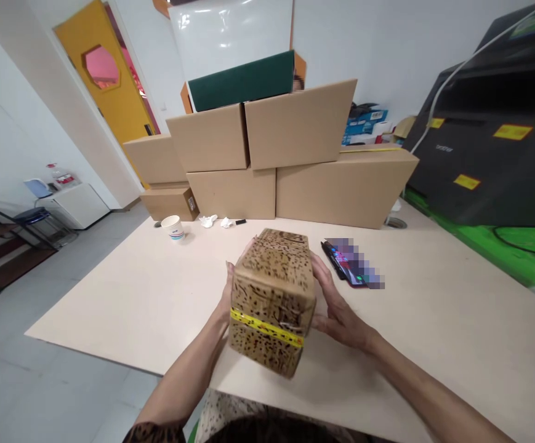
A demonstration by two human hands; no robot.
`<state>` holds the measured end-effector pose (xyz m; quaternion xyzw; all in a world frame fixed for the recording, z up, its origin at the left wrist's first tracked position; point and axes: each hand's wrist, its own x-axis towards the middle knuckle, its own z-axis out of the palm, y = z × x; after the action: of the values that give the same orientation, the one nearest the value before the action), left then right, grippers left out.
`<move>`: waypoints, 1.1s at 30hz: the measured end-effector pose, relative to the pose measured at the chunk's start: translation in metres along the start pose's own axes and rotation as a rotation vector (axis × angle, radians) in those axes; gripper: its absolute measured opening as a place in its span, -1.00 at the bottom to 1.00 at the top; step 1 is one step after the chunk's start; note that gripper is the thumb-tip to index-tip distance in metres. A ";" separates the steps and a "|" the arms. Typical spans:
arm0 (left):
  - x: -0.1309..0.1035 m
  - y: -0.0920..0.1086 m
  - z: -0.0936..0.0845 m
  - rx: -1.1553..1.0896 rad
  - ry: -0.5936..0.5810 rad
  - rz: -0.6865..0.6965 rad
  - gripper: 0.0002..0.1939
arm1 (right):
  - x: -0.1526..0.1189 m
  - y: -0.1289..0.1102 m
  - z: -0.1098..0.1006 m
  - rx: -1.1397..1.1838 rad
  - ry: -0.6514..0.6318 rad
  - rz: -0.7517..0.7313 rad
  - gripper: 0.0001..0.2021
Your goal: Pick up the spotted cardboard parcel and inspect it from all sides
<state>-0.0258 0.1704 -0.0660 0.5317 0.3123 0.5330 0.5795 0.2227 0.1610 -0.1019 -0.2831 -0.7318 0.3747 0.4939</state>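
Note:
A brown box (271,295) with dark speckles and a yellow tape band round its near end is held between my two hands, tilted, near the front of the pale table (193,271). My left hand (229,286) presses on its left side, most of its fingers hidden behind the box. On the right side my right hand (336,307) grips it, thumb low and fingers reaching along the far part. The box hides the table under it.
Stacked cardboard boxes (230,194) line the table's back, a green box (244,83) on top. A phone (350,261) lies right of the box. A paper cup (172,227), crumpled tissues (209,221) and a small black item (241,222) stand or lie at the back left.

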 end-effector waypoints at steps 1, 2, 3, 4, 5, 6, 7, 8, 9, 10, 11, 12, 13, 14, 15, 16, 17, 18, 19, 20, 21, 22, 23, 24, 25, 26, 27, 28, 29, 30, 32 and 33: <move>0.000 0.002 0.001 -0.023 0.004 0.018 -0.09 | 0.000 0.002 -0.001 -0.002 0.019 0.022 -0.04; 0.001 0.003 0.002 -0.056 0.006 0.020 -0.11 | 0.001 0.004 -0.001 0.012 0.031 0.056 -0.11; 0.002 0.004 0.002 -0.082 0.010 0.018 -0.12 | 0.001 0.005 -0.001 0.037 0.034 0.095 -0.16; 0.004 0.003 0.002 -0.091 0.026 0.017 -0.13 | 0.002 0.007 0.000 0.069 0.035 0.130 -0.20; 0.007 0.002 0.002 -0.080 0.063 0.013 -0.13 | 0.002 0.008 0.002 0.107 0.040 0.161 -0.22; 0.009 0.000 0.001 -0.062 0.110 0.004 -0.13 | 0.002 0.009 0.003 0.146 0.050 0.190 -0.23; 0.011 -0.002 0.000 -0.043 0.151 -0.013 -0.13 | 0.002 0.010 0.005 0.184 0.060 0.219 -0.24; 0.012 -0.004 0.000 -0.031 0.168 -0.035 -0.14 | 0.002 0.011 0.007 0.215 0.066 0.245 -0.25; 0.013 -0.005 0.000 -0.030 0.153 -0.059 -0.15 | 0.002 0.011 0.008 0.240 0.066 0.263 -0.26; 0.012 -0.004 0.000 -0.043 0.109 -0.076 -0.17 | 0.002 0.011 0.009 0.261 0.056 0.266 -0.28; 0.011 -0.002 0.001 -0.062 0.051 -0.081 -0.19 | 0.001 0.010 0.009 0.277 0.042 0.252 -0.30; 0.009 0.001 0.002 -0.082 -0.001 -0.067 -0.20 | 0.001 0.009 0.009 0.286 0.035 0.225 -0.32; 0.007 0.004 0.003 -0.098 -0.038 -0.037 -0.19 | 0.000 0.008 0.008 0.289 0.042 0.192 -0.33; 0.005 0.008 0.004 -0.106 -0.064 0.001 -0.17 | -0.001 0.007 0.007 0.285 0.062 0.166 -0.32; 0.003 0.011 0.003 -0.105 -0.087 0.043 -0.14 | -0.002 0.006 0.006 0.273 0.091 0.153 -0.28; 0.002 0.013 0.002 -0.092 -0.111 0.087 -0.12 | -0.002 0.005 0.006 0.259 0.124 0.154 -0.23; 0.001 0.013 0.000 -0.068 -0.137 0.130 -0.12 | -0.002 0.004 0.005 0.247 0.160 0.166 -0.17; 0.001 0.013 -0.002 -0.032 -0.162 0.173 -0.13 | -0.001 0.004 0.005 0.238 0.196 0.182 -0.11; 0.002 0.011 -0.004 0.008 -0.181 0.210 -0.18 | 0.000 0.004 0.005 0.234 0.229 0.198 -0.07; 0.004 0.008 -0.006 0.043 -0.189 0.237 -0.23 | 0.002 0.004 0.005 0.238 0.262 0.208 -0.05; 0.005 0.005 -0.008 0.065 -0.184 0.247 -0.29 | 0.003 0.004 0.006 0.249 0.288 0.210 -0.07; 0.007 0.001 -0.008 0.075 -0.162 0.241 -0.33 | 0.005 0.005 0.006 0.265 0.307 0.208 -0.10; 0.008 -0.002 -0.008 0.079 -0.127 0.222 -0.35 | 0.006 0.007 0.007 0.281 0.317 0.203 -0.14; 0.009 -0.004 -0.006 0.082 -0.083 0.195 -0.37 | 0.006 0.008 0.007 0.294 0.316 0.198 -0.19; 0.010 -0.006 -0.004 0.088 -0.040 0.163 -0.37 | 0.006 0.009 0.008 0.303 0.304 0.194 -0.23; 0.010 -0.008 -0.002 0.098 -0.005 0.134 -0.35 | 0.005 0.011 0.008 0.306 0.283 0.193 -0.27; 0.010 -0.009 0.000 0.111 0.013 0.112 -0.32 | 0.004 0.012 0.008 0.304 0.259 0.194 -0.30; 0.010 -0.010 0.002 0.127 0.014 0.098 -0.28 | 0.003 0.013 0.008 0.303 0.236 0.197 -0.33; 0.009 -0.010 0.003 0.153 0.005 0.091 -0.24 | 0.002 0.013 0.009 0.310 0.217 0.200 -0.34; 0.008 -0.011 0.003 0.194 -0.006 0.098 -0.20 | 0.001 0.014 0.009 0.327 0.206 0.201 -0.33; 0.005 -0.011 0.002 0.332 -0.039 0.164 -0.19 | 0.002 0.013 0.009 0.390 0.210 0.201 -0.24; 0.003 -0.011 0.002 0.424 -0.062 0.212 -0.22 | 0.003 0.012 0.010 0.428 0.221 0.204 -0.18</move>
<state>-0.0205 0.1740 -0.0752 0.6873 0.3416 0.4970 0.4049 0.2127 0.1668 -0.1126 -0.2838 -0.5451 0.5358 0.5790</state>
